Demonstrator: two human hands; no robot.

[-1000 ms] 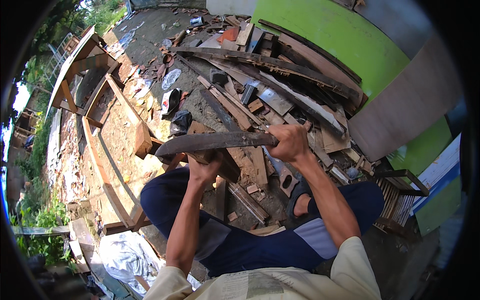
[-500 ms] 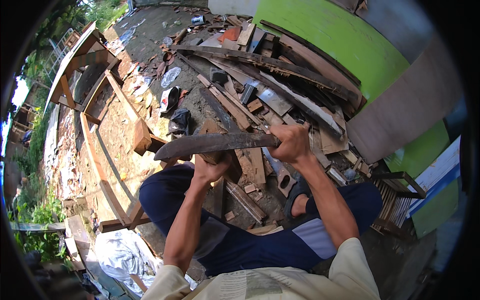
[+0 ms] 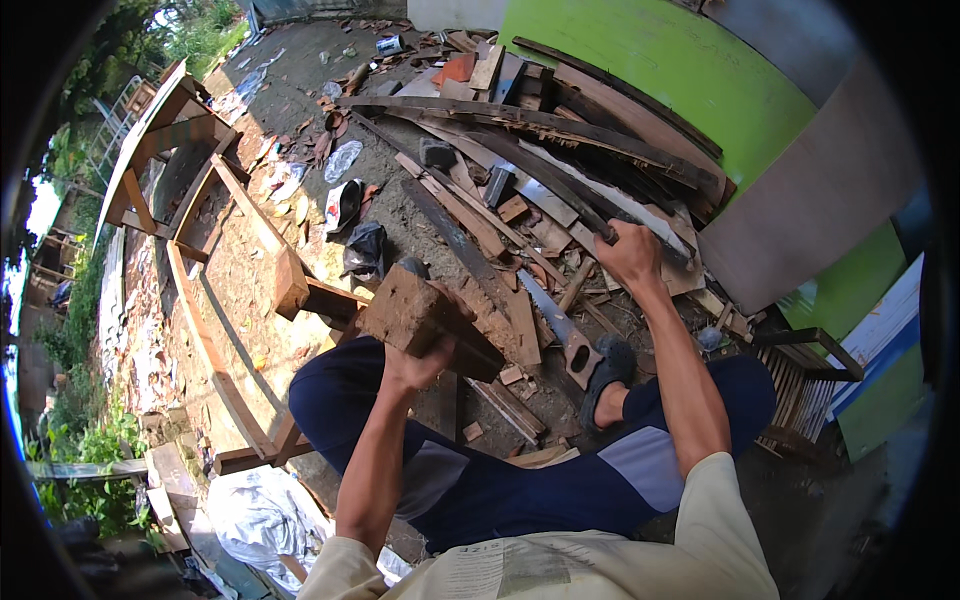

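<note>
My left hand (image 3: 422, 362) is wrapped round a thick, short wooden block (image 3: 402, 308), its sawn end facing up toward me above my left knee. Out to the right, my closed right hand (image 3: 630, 254) grips the machete (image 3: 606, 234). Its dark blade points away from me and is hard to pick out against the dark boards behind. A handsaw (image 3: 572, 345) with a pale handle lies on the ground between my hands, beside my sandalled foot (image 3: 607, 398).
Scrap boards (image 3: 560, 130) are heaped ahead and to the right, before a green panel (image 3: 660, 80). A wooden frame (image 3: 205, 340) lies at the left. A black plastic bag (image 3: 366, 248) sits beyond the block. A slatted wooden piece (image 3: 795, 390) stands at the right.
My right hand has swung the machete up and away to the right, off the wooden block. The block stays in my left hand, with its end now tipped toward me.
</note>
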